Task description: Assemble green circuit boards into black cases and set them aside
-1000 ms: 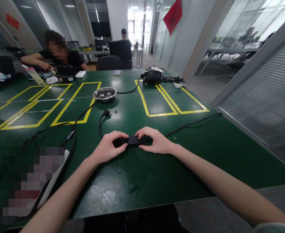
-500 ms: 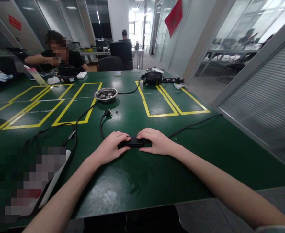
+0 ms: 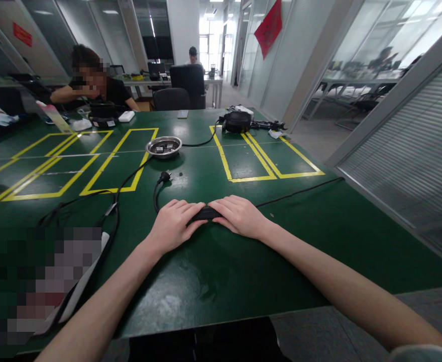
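A black power adapter (image 3: 205, 213) is held low over the green table, close to its middle. My left hand (image 3: 175, 222) grips its left end, thumb on the near side and fingers over the top. Around the right end my right hand (image 3: 239, 216) is closed in the same way. Most of the adapter is covered by my fingers. From its left side a thick cord curves up to a plug (image 3: 164, 177) lying on the table. A thinner cable (image 3: 300, 192) runs from behind my right hand toward the table's right edge.
Beyond the plug stands a metal bowl (image 3: 164, 147) with small metal parts in it. Yellow tape (image 3: 253, 177) marks rectangles on the table. A black device (image 3: 237, 121) lies at the far edge. Black cables (image 3: 117, 211) run along the left; a person (image 3: 110, 93) sits at the far left.
My fingers have closed further around the adapter and moved inward, so less of it shows. The adapter seems slightly turned. The seated person's arm has shifted a little.
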`<action>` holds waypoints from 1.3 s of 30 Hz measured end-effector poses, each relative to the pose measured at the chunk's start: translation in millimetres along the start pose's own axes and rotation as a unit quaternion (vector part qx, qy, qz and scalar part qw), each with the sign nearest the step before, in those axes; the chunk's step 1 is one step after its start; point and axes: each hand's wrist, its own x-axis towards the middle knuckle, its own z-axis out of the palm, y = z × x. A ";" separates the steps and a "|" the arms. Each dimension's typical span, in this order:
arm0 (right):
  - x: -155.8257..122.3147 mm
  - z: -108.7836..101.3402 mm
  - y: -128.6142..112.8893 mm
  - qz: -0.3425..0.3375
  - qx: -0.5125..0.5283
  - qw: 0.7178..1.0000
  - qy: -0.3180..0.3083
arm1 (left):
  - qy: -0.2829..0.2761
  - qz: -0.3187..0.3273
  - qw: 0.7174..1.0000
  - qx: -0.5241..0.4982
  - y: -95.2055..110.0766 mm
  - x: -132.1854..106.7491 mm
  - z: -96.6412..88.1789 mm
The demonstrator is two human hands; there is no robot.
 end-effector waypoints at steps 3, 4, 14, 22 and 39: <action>-1.4 -1.0 1.2 -0.011 -0.005 1.000 0.007 | 0.017 -0.019 0.999 -0.039 2.6 0.2 -0.2; -2.0 -1.1 1.7 -0.016 -0.007 1.000 0.011 | 0.012 -0.044 0.997 -0.063 4.0 1.0 -0.8; 0.2 -4.9 -1.2 0.010 0.102 0.992 0.074 | -0.052 -0.256 0.912 -0.316 8.8 11.0 -13.4; 3.1 -5.5 -14.5 0.250 0.243 0.937 0.003 | -0.034 -0.152 0.980 -0.123 8.4 4.9 -7.2; 2.5 -6.2 -11.5 0.215 0.270 0.939 0.003 | -0.042 -0.180 0.975 -0.126 14.2 8.8 -8.6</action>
